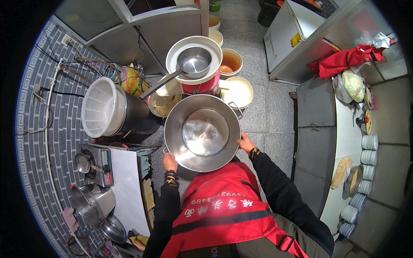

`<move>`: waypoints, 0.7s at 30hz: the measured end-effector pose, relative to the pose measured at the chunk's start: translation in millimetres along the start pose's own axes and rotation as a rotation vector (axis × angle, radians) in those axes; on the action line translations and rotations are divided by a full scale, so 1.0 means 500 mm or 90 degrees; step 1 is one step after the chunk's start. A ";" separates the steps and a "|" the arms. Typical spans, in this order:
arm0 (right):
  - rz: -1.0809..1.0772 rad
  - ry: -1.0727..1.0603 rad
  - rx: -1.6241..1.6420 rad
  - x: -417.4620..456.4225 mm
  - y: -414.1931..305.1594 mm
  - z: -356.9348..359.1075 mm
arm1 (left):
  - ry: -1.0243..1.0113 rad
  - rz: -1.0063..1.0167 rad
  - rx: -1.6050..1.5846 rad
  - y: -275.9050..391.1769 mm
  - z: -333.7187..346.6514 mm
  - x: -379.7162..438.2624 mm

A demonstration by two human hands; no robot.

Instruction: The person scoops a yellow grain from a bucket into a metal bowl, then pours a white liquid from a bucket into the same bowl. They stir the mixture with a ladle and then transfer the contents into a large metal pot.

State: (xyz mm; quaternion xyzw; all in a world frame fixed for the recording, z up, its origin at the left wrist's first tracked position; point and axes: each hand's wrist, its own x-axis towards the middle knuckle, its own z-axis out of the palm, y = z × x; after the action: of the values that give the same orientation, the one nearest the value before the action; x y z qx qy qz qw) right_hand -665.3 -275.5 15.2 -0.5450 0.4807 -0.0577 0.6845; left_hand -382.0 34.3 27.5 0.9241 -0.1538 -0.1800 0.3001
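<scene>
A large stainless steel pot [206, 132] is held in front of my body, its wide mouth facing up. Nothing but a shiny, slightly marked bottom shows inside it. My left hand [170, 162] grips it at the loop handle on its lower left side. On the right, my right hand [246, 143] holds the pot's side, below a second loop handle [237, 110] that stays free. Just beyond the pot, a long-handled metal ladle [194, 61] rests in a white basin [171, 59] on top of a red container [201, 86].
Buckets of brown liquid [230, 63] and pale liquid [238, 92] stand on the tiled floor [277, 109]. At left are a white plastic basket [100, 108], a portable gas stove [96, 164] and metal pots [93, 204]. A counter [343, 138] with stacked plates [369, 142] runs along the right.
</scene>
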 end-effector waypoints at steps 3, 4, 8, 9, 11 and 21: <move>-0.013 -0.029 -0.023 0.019 -0.061 0.002 | -0.027 -0.093 -0.167 0.013 -0.004 -0.024; -0.037 -0.033 -0.043 0.038 -0.059 -0.001 | -0.015 -0.103 -0.200 0.006 0.005 -0.030; -0.044 -0.051 -0.060 0.082 -0.100 0.009 | 0.001 -0.136 -0.293 -0.025 0.017 -0.030; -0.028 -0.059 -0.070 0.089 -0.105 0.008 | 0.011 -0.133 -0.314 -0.032 0.023 -0.028; 0.002 -0.067 -0.042 0.083 -0.102 0.011 | -0.001 -0.098 -0.237 -0.053 0.021 -0.012; 0.023 0.023 0.062 -0.015 -0.041 0.069 | 0.017 0.021 -0.054 -0.077 -0.006 0.095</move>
State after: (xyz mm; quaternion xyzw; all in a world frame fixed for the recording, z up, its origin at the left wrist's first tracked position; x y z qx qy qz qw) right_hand -635.2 -255.2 34.4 -0.5011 0.4994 -0.0784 0.7024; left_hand -331.5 46.9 -5.1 0.9102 -0.1574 -0.1689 0.3437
